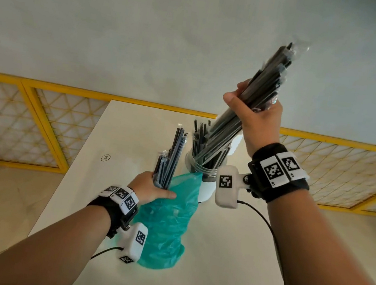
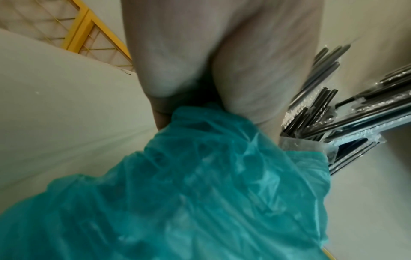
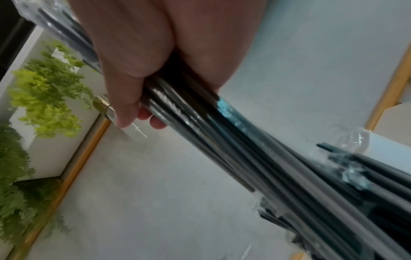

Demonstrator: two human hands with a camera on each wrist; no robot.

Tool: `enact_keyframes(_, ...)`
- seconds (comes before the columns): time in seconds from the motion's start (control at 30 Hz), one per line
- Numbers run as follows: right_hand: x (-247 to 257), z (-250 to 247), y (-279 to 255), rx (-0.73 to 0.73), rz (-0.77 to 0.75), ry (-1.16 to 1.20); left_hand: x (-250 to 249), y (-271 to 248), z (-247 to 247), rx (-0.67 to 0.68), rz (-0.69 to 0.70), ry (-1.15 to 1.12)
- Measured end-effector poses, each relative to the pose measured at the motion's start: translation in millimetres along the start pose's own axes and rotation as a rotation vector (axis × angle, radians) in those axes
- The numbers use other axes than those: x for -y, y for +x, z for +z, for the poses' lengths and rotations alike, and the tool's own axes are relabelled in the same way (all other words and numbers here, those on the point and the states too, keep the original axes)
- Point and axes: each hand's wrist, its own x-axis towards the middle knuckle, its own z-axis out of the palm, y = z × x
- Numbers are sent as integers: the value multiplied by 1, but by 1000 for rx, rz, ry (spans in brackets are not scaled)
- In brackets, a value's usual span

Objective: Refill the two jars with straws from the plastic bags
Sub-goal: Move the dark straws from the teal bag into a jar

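- Nearest the head camera: two bare forearms with black wrist straps carrying marker tags, and white camera pods hanging under each wrist.
- Left hand [image 1: 154, 186] curled round a small bunch of wrapped black straws [image 1: 171, 157] standing up out of the mouth of a teal plastic bag [image 1: 168, 224]; thumb laid across the bag's gathered neck, so bag and bunch gripped together.
- Right hand [image 1: 255, 118] raised well above the surface [image 1: 95, 177], fingers and thumb closed round the middle of a thick bundle of black straws in clear sleeves [image 1: 268, 81].
- Bundle tilted, upper end up and to the right, lower end apparently reaching down into the clear jar [image 1: 199, 165]; whether the tips touch the jar's bottom cannot be told.
- Jar standing on the surface just beyond the bag, between the two hands, already holding several loose black straws besides the bundle.
- Progress, as a judgement: about midway on the first jar — filling under way, bundle not yet released.
- Second jar: not clearly made out; something white sits just under and behind the clear jar, identity uncertain.
- Left to do, judging by the scene: let go of the bundle into the jar, lift the remaining bunch from the teal bag, then fill the other jar.
- Only one bag seen; any further bag out of view.
- Left wrist view blurred: mostly teal film, palm and wrapped straw ends at the right.
- Right wrist view: fingers wrapped round the sleeved bundle, green plants off to the left.
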Motion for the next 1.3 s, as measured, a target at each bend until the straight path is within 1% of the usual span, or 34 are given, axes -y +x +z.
enact_keyframes(0.17,-2,6,3,50,-3,-12,-3,-1,0,-8,0,5)
enact_keyframes(0.27,-26,10,-4,74,80,-90,-4,-3,1,-4,3,-1)
enact_keyframes(0.37,-57,10,-15,118,161,-222,-2,-4,0,-5,3,-4)
enact_keyframes(0.47,-83,7,-22,97,291,-332,0,-5,-1,-10,4,-6)
enact_keyframes(0.53,-96,8,-25,82,346,-482,1,-5,-2,-10,3,-2)
enact_keyframes(0.6,-101,10,-25,90,364,-648,2,-5,-3,-14,-1,10)
enact_keyframes(0.67,-95,11,-21,147,417,-796,4,-5,-4,-19,-8,19)
enact_keyframes(0.73,-90,12,-19,245,451,-939,5,-5,-6,-26,-18,19)
enact_keyframes(0.8,-88,16,-22,368,458,-1095,6,-4,-7,-33,-27,7)
enact_keyframes(0.83,-89,18,-25,409,438,-1152,7,-3,-7,-35,-29,1)
enact_keyframes(0.87,-90,20,-29,421,423,-1175,7,-2,-8,-34,-28,-4)
enact_keyframes(0.9,-91,20,-31,410,416,-1171,8,-2,-9,-33,-27,-7)
enact_keyframes(1.0,-82,19,-28,350,418,-1063,10,-2,-11,-39,-21,-10)
enact_keyframes(1.17,-74,20,-21,342,421,-987,10,-2,-12,-33,-17,-23)
enact_keyframes(1.2,-74,21,-23,338,409,-1019,10,-1,-12,-32,-18,-24)
enact_keyframes(1.3,-76,23,-28,301,266,-1261,12,-1,-11,-27,-19,-21)
